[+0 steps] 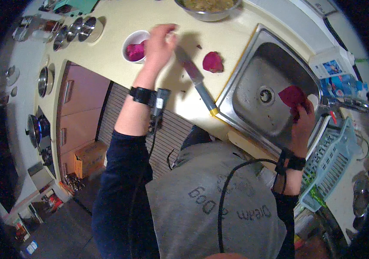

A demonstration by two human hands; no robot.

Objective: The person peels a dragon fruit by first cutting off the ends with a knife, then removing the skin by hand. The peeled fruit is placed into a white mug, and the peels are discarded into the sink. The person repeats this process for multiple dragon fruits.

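My left hand is raised beside a white bowl that holds bright magenta pieces, perhaps dragon fruit; its fingers are spread and seem to hold nothing. A large kitchen knife lies just to its right, its handle reaching the sink's edge. A dark magenta piece of peel rests on the counter beyond the blade. Over the right side of the steel sink, my right hand grips another dark magenta piece of peel. Small dark scraps lie around the knife.
A steel bowl of food stands at the counter's far edge. Beyond the sink are a white jug and bottles near the faucet. A light blue dish rack is at the right. Several steel containers line the left counter. Cables hang from both wrists.
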